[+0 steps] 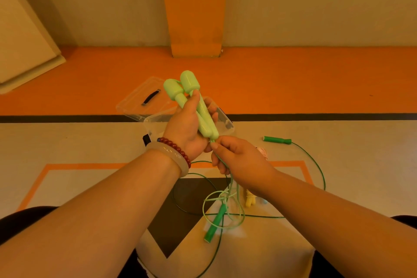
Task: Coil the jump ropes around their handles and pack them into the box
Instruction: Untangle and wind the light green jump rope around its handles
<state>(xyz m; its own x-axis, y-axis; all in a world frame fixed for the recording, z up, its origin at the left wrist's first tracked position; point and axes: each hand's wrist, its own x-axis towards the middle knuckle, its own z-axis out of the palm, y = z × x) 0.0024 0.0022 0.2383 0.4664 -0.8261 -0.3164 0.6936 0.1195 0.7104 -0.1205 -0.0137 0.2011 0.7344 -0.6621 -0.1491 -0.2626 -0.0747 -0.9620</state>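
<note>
While left grip (187, 128) holds handles (204, 117), box (226, 119) behind

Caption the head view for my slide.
Left hand grips two pale green handles; right hand pinches their rope.

Looks like an indoor sports hall or activity gym. Has a smooth painted floor (293, 79) laid out in court-style blocks: a broad orange band, a straight black boundary line (316, 117), a beige zone (67, 142) with an orange-outlined box shape (90, 166) and a dark brown triangle (180, 210) inside it. Backs onto a plain beige wall (316, 2) split by a flat orange pillar (194, 7), with a large beige slab-like panel (20, 29) at the left. Keeps sports gear straight on the floor: a dark green jump rope with plastic handles (277, 139), a clear plastic storage box (226, 123) and a clear lid with a black strap handle (135, 101). Includes a pale green jump rope with bulbous handles (190, 83), held up above them.
</note>
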